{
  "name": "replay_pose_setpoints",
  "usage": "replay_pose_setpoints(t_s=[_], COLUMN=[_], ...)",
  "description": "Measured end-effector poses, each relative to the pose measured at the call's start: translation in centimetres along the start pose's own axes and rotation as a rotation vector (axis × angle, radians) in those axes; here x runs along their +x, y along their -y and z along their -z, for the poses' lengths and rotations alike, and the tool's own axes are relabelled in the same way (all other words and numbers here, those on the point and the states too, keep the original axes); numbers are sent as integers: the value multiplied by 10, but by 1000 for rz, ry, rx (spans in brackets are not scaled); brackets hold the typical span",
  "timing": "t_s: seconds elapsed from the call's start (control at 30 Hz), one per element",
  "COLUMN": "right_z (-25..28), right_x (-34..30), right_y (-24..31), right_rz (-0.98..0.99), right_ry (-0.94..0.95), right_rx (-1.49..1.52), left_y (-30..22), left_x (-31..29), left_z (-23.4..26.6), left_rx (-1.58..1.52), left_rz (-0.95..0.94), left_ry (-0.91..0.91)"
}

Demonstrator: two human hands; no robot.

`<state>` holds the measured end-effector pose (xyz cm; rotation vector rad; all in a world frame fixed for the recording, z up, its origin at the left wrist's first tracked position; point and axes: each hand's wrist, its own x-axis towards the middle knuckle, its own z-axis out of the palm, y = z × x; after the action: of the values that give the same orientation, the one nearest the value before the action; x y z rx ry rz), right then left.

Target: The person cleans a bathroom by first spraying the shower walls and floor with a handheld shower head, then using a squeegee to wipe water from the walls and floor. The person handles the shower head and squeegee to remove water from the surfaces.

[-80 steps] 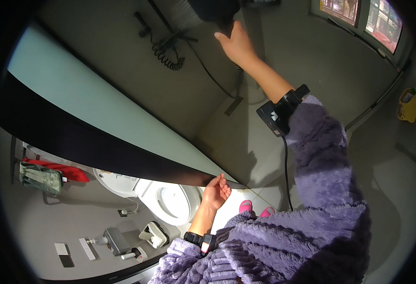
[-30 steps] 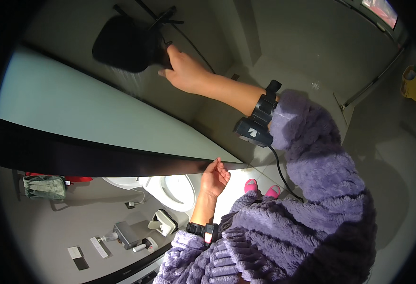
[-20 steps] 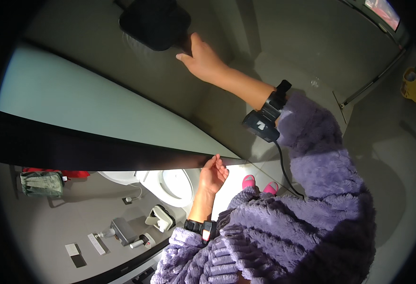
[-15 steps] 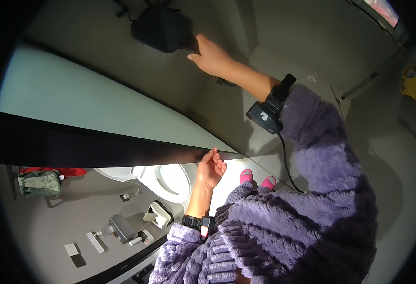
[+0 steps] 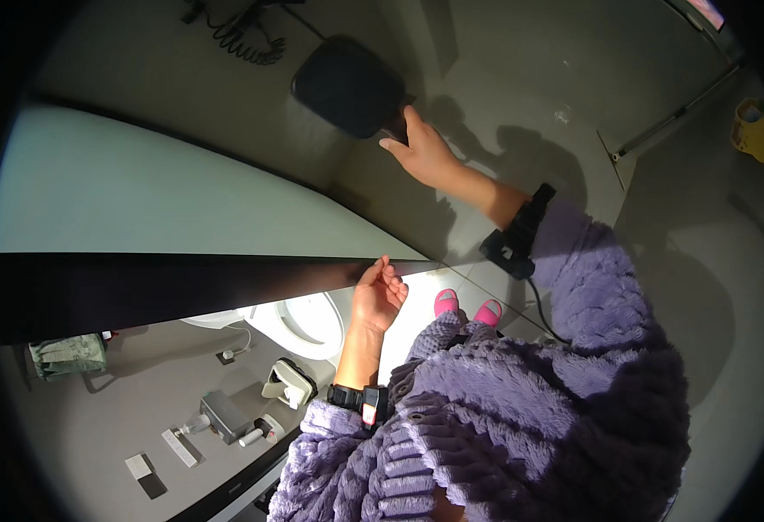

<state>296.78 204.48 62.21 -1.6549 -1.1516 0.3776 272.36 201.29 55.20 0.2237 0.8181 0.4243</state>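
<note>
- The right hand (image 5: 424, 157) holds a black square pad (image 5: 349, 85) by its short handle, up at about 12 o'clock in the picture. Its fingers are wrapped around the handle.
- A moment ago the pad was further left and higher on the grey wall (image 5: 164, 96). Now it has slid right and a bit down, so I think the hand is wiping across the wall.
- The left hand (image 5: 378, 296) has stayed at the middle. Its fingers are half curled and touch the edge of the long dark panel (image 5: 164, 291); they hold nothing.
- The panel's edge runs from 9 o'clock to the middle and sits below the pad, well apart from it.
- A curly black cord (image 5: 247, 48) hangs near 11 o'clock, close to the pad's left side.
- There is bare wall to the right of the pad, toward 1 o'clock.
- A white toilet (image 5: 299, 326) is below the panel, near 7 o'clock.
</note>
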Motion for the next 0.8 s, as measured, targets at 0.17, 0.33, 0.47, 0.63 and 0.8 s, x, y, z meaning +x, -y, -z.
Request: replay_pose_setpoints(t_s=[0.17, 0.33, 0.47, 0.63, 0.8], right_z=[-10, -13, -12, 1, 39], right_x=[-17, -30, -40, -77, -133], right_y=[9, 8, -23, -110, -197], right_rz=[73, -4, 38, -195, -271], right_ry=[-13, 18, -162, -245, -820], right_rx=[129, 213, 148, 54, 286], left_y=[-1, -1, -1, -1, -1], left_x=[0, -1, -1, -2, 0], left_z=[-2, -1, -2, -2, 1], left_rx=[18, 12, -4, 1, 3], left_rz=[-3, 13, 6, 5, 13], left_ry=[2, 0, 6, -30, -35])
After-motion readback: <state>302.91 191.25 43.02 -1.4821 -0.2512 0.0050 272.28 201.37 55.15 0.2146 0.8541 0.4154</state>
